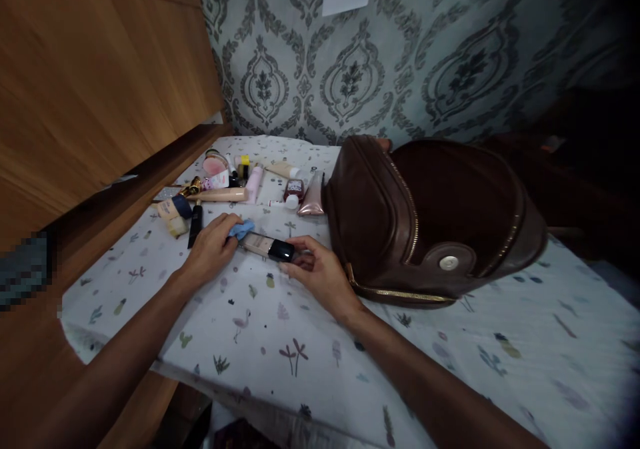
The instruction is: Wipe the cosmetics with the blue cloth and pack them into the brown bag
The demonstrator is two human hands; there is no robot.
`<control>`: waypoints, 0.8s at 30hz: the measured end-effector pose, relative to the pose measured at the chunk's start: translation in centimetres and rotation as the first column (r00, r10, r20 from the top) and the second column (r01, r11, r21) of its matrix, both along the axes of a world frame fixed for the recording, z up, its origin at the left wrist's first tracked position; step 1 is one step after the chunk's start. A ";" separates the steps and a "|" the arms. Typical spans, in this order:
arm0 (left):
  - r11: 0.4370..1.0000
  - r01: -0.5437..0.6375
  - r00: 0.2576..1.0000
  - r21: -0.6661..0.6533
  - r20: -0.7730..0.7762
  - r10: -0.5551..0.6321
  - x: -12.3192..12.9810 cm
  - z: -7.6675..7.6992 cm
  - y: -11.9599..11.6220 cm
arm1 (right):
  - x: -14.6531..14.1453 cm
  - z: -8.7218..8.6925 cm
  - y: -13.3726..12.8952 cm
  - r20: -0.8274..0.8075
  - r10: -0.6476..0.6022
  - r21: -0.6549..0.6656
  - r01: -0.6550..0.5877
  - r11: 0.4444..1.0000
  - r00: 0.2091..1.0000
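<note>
A foundation bottle with a beige body and a glossy black cap lies sideways between my hands, over the patterned cloth. My right hand grips the bottle by its black cap end, thumb below and fingers above. My left hand is closed on a crumpled blue cloth, which touches the other end of the bottle. Just left of that hand lies a slim black tube. A cream jar with a dark blue lid sits beyond it.
A brown leather bag with gold zips gapes at the right. Several cosmetics lie at the back left, among them a pink tube, a dark red bottle and a rose tube. A wooden panel borders the left.
</note>
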State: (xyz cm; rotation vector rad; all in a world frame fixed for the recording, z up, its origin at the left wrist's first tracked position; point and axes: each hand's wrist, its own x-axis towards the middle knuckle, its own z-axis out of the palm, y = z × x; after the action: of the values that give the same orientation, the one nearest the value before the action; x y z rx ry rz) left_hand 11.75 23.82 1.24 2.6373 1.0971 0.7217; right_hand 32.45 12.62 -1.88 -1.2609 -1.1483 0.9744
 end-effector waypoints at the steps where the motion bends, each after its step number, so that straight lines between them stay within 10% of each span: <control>1: 1.000 0.007 1.000 0.000 0.002 -0.007 0.0 -0.1 0.0 | 0.1 0.0 0.1 -0.034 -0.002 0.012 0.002 1.000 0.999; 13: 0.984 0.100 0.988 0.149 0.099 -0.116 0.5 0.6 -0.9 | -0.2 0.1 -0.7 0.218 -0.149 0.171 0.112 0.979 0.964; 24: 0.824 0.387 0.913 0.414 -0.049 -0.404 2.4 0.0 -4.4 | -0.1 -0.2 -1.0 0.436 -0.124 0.209 0.033 0.977 0.891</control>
State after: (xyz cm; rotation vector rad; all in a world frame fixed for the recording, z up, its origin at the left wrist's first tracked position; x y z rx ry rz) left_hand 14.18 19.45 1.23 3.0370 0.3717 0.9963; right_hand 32.35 11.67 -2.10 -1.3970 -1.4949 0.5001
